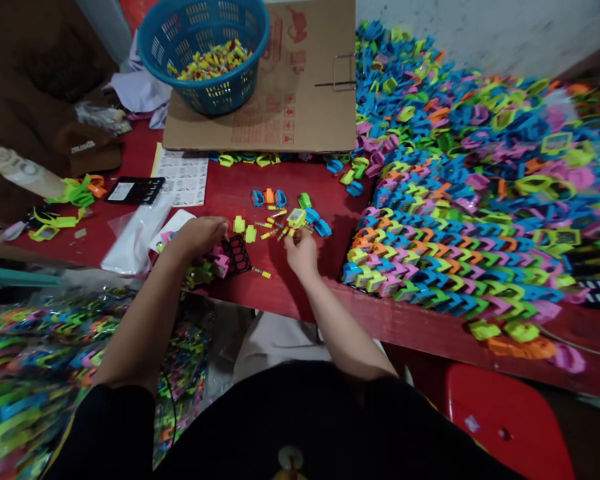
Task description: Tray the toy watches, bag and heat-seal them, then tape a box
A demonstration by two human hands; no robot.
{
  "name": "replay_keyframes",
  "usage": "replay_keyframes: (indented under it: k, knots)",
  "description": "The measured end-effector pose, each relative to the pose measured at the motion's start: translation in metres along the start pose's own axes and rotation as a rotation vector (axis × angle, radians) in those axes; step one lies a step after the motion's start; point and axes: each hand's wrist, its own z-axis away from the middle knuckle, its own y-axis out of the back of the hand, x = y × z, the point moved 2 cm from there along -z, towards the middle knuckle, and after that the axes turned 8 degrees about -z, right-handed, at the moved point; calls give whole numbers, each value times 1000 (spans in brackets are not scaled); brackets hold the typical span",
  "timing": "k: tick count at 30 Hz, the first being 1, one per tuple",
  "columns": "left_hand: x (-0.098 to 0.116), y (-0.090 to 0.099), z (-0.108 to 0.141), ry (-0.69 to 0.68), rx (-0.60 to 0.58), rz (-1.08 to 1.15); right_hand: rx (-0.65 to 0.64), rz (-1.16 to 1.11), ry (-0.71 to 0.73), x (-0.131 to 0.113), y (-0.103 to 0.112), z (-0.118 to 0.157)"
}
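1. The right hand (303,253) pinches a lime square piece (296,218) between thumb and fingers, just above the red table (300,293).
2. The left hand (196,237) is curled, its fingers just beside a black plastic grid (237,255); I cannot tell whether it is gripping anything.
3. Small yellow pins (270,230) and lime blocks (245,230) lie scattered on the table between the hands.
4. Blue and orange clips (269,197) sit just beyond the pins.
5. Pink and green pieces (215,267) are piled against the grid, below the left hand.
6. At the far side, a blue basket (220,100) of small yellow and red pieces stands on a cardboard sheet (305,100).
7. A broad spread of colored plastic links (460,200) covers the right of the table, and a bag of links (45,393) lies at lower left.
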Motion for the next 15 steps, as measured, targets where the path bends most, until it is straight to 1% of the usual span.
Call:
replay_keyframes:
  k: [2,4,6,8,10,12,14,15]
  knots:
    - [0,1,-1,13,-12,-2,-71,-228,-60,-10,-25,2]
    - [-2,0,-3,33,-14,19,-193,-364,-22,-27,-56,4]
    - [-4,-2,-5,48,-15,84,-295,-396,24,-42,-84,5]
    - [-8,-5,-6,48,-5,191,-366,-346,32,-52,-104,5]
    - [-13,-6,-4,38,41,312,-410,-260,34,-56,-115,5]
    - [-18,-4,0,20,123,410,-442,-170,65,-57,-119,4]
    - [-24,1,6,-3,208,439,-471,-90,115,-59,-121,2]
    - [-26,4,10,-14,238,419,-478,-46,135,-61,-121,1]
